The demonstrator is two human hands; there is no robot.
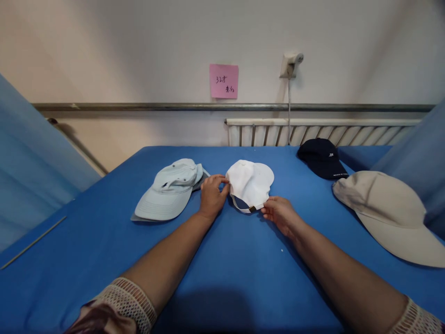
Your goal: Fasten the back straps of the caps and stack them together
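Note:
A white baseball cap (pixel 243 178) lies in the middle of the blue-covered table, its back strap and dark buckle toward me and its brim pointing away to the right. My left hand (pixel 213 195) pinches the cap's left edge between thumb and fingers. At the lower right edge, beside the buckle, my right hand (pixel 280 213) grips the cap near the strap. Just left of my left hand rests a pale blue cap (pixel 170 190) with a small dark logo, on top of a grey cap that is mostly hidden.
To the right lie a beige cap (pixel 389 204) and, behind it, a navy cap (pixel 321 157). A thin stick (pixel 33 243) lies at the left edge. Beyond the blue surface (pixel 222 287) are a radiator (pixel 323 132), a metal rail (pixel 156 107) and a plugged-in cord. Blue curtains hang on both sides.

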